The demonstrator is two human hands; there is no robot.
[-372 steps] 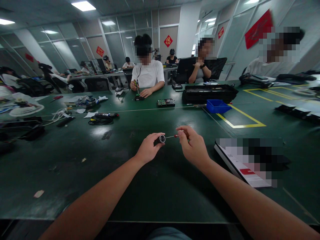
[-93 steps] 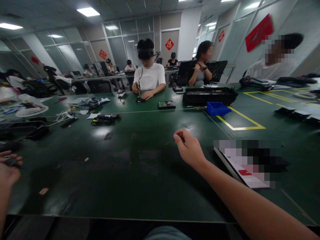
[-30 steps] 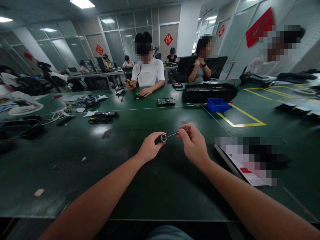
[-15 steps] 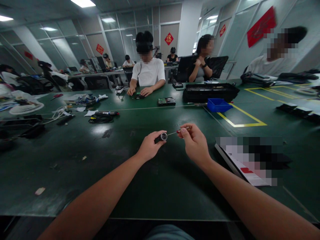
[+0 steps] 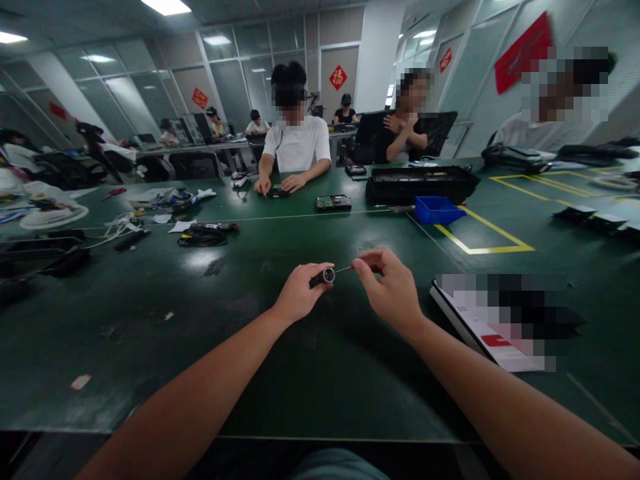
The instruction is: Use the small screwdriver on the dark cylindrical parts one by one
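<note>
My left hand (image 5: 299, 293) is closed around a small black cylinder (image 5: 327, 275) with a silver-rimmed round end, which looks like a flashlight. That end faces me, and my fingers hide much of the body. To its right, my right hand (image 5: 393, 287) pinches a screwdriver (image 5: 343, 269). Its thin shaft points left at the cylinder's rim; whether the tip touches cannot be made out. The handle is mostly hidden behind my fingers. Both hands are over the green table (image 5: 300, 373).
A white box (image 5: 473, 327), partly blurred out, lies right of my right arm. Farther back are a blue bin (image 5: 439, 211), a black tray (image 5: 420, 183), a circuit-board device (image 5: 333, 203) and a coiled black cable (image 5: 203, 235). A person in a white shirt (image 5: 300, 143) works opposite.
My right fingers have shifted forward along the screwdriver, so its handle shows less. My left hand and the cylinder have hardly moved. A person at the back right has moved their hands.
</note>
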